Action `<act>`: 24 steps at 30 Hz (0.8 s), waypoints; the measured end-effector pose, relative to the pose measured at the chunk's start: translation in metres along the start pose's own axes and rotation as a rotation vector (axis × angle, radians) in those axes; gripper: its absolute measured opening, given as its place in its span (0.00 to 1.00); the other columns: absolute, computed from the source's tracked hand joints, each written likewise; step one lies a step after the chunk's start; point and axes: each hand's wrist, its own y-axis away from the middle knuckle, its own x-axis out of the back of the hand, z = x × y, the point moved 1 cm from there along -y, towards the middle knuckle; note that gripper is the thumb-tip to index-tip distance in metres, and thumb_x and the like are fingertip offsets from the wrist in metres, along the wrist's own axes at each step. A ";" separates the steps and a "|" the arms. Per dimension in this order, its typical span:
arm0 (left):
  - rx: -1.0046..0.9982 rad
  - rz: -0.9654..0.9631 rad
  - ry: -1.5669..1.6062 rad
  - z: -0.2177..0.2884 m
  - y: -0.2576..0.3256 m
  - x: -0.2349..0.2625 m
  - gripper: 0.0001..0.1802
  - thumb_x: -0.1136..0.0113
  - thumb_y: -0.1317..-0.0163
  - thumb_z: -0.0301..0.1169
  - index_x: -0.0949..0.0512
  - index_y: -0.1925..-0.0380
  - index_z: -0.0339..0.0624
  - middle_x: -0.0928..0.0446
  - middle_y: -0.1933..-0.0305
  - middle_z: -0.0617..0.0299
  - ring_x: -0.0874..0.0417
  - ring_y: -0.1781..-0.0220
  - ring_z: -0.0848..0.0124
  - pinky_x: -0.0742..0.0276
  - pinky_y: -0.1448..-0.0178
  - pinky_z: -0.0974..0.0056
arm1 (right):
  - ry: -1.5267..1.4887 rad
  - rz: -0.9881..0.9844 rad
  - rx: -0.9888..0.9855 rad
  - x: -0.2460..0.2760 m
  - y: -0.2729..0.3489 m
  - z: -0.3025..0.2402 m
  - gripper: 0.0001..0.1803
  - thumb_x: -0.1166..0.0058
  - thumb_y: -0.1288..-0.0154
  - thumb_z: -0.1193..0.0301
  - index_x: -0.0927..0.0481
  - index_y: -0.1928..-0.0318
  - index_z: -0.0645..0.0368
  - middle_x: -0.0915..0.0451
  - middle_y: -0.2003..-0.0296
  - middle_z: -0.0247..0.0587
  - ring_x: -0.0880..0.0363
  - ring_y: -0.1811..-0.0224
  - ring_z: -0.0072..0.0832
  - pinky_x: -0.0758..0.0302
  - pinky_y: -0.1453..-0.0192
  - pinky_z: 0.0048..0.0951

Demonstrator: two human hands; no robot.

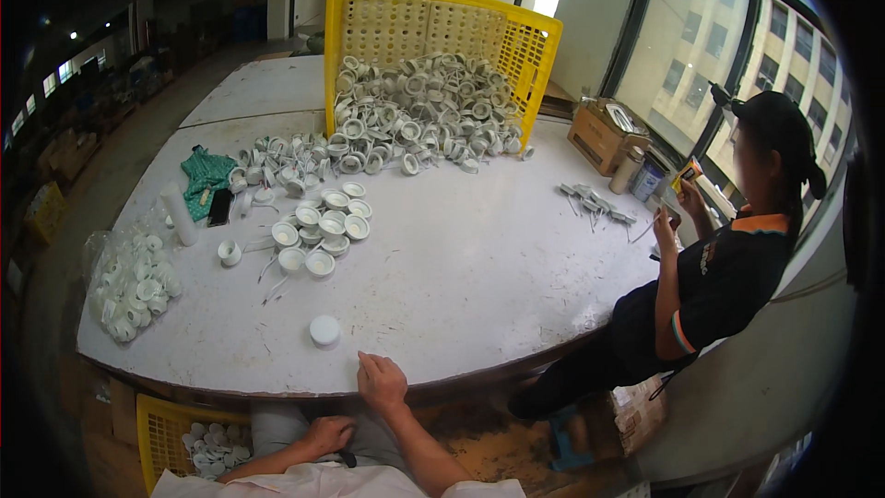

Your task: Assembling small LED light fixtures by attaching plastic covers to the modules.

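My right hand [381, 383] is at the near edge of the bench [442, 286], fingers bent inward, though I cannot tell whether they pinch anything. The white round piece [324, 332] sits on the bench near that hand, a little farther in and to the left, apart from it. My left hand [329, 434] is low at my lap, loosely curled; I cannot tell if it grips something. Beyond the piece is a cluster of white round fittings [332, 224], and behind them a tipped yellow crate [329, 55] spills more, while a co-worker [737, 267] stands at my right
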 end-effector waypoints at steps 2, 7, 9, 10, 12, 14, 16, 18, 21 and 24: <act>0.039 0.007 0.049 0.004 0.005 0.004 0.12 0.41 0.45 0.31 0.19 0.62 0.40 0.18 0.63 0.49 0.17 0.62 0.51 0.20 0.56 0.57 | 0.002 0.005 0.002 0.002 0.001 -0.002 0.14 0.41 0.51 0.78 0.17 0.60 0.56 0.19 0.69 0.39 0.21 0.72 0.35 0.24 0.68 0.33; 0.241 -0.001 0.221 0.015 0.018 0.016 0.12 0.38 0.45 0.30 0.19 0.60 0.40 0.18 0.62 0.50 0.15 0.64 0.60 0.20 0.57 0.63 | -0.007 -0.008 -0.001 -0.001 0.002 -0.002 0.14 0.41 0.51 0.78 0.18 0.60 0.56 0.19 0.69 0.39 0.22 0.72 0.35 0.24 0.68 0.33; 0.228 0.081 0.306 0.020 0.021 0.023 0.13 0.37 0.44 0.30 0.19 0.59 0.40 0.17 0.63 0.52 0.15 0.65 0.68 0.21 0.59 0.67 | 0.016 -0.067 -0.002 -0.002 -0.003 -0.004 0.14 0.41 0.51 0.78 0.18 0.60 0.55 0.19 0.70 0.39 0.22 0.72 0.36 0.24 0.68 0.33; 0.224 0.117 0.324 0.029 0.020 0.031 0.12 0.37 0.44 0.30 0.19 0.59 0.40 0.17 0.63 0.53 0.16 0.65 0.69 0.21 0.59 0.67 | 0.046 -0.073 -0.014 -0.001 -0.002 -0.003 0.14 0.41 0.50 0.78 0.18 0.60 0.55 0.19 0.70 0.39 0.22 0.72 0.36 0.24 0.68 0.33; 0.177 0.203 0.361 0.036 0.011 0.048 0.12 0.37 0.44 0.28 0.19 0.59 0.39 0.16 0.62 0.55 0.16 0.66 0.72 0.21 0.59 0.68 | 0.041 -0.047 -0.030 -0.004 -0.005 0.003 0.13 0.43 0.48 0.78 0.18 0.60 0.56 0.19 0.70 0.40 0.22 0.71 0.37 0.24 0.67 0.33; 0.141 0.276 0.424 0.034 0.007 0.058 0.12 0.37 0.44 0.26 0.19 0.59 0.38 0.16 0.61 0.55 0.17 0.66 0.74 0.22 0.60 0.69 | 0.014 -0.037 -0.057 -0.005 -0.008 0.006 0.12 0.43 0.46 0.78 0.18 0.59 0.57 0.19 0.70 0.40 0.22 0.71 0.38 0.24 0.67 0.33; 0.161 0.311 0.477 0.027 0.006 0.065 0.11 0.38 0.44 0.24 0.19 0.59 0.36 0.16 0.60 0.55 0.17 0.66 0.75 0.22 0.59 0.70 | -0.148 -0.006 -0.180 -0.005 -0.014 0.013 0.10 0.43 0.44 0.76 0.19 0.59 0.61 0.19 0.67 0.45 0.20 0.68 0.37 0.23 0.63 0.32; 0.208 0.279 0.472 0.030 0.008 0.081 0.10 0.43 0.42 0.20 0.20 0.59 0.33 0.17 0.57 0.51 0.15 0.61 0.70 0.20 0.55 0.68 | -0.187 0.009 -0.309 0.007 -0.031 0.021 0.10 0.44 0.43 0.76 0.19 0.59 0.61 0.19 0.67 0.46 0.20 0.67 0.37 0.23 0.62 0.32; 0.190 0.346 0.449 0.030 0.016 0.087 0.11 0.40 0.43 0.22 0.20 0.59 0.34 0.16 0.62 0.54 0.16 0.64 0.73 0.22 0.58 0.70 | -0.074 0.162 -0.489 0.037 -0.048 0.070 0.08 0.44 0.40 0.75 0.19 0.60 0.62 0.20 0.65 0.48 0.21 0.65 0.37 0.24 0.59 0.34; 0.176 0.342 0.474 0.028 0.023 0.084 0.11 0.42 0.43 0.21 0.20 0.59 0.34 0.17 0.62 0.53 0.15 0.63 0.72 0.22 0.58 0.70 | 0.257 0.305 -0.571 0.086 -0.081 0.126 0.08 0.43 0.40 0.71 0.21 0.63 0.63 0.23 0.66 0.47 0.24 0.61 0.40 0.26 0.57 0.36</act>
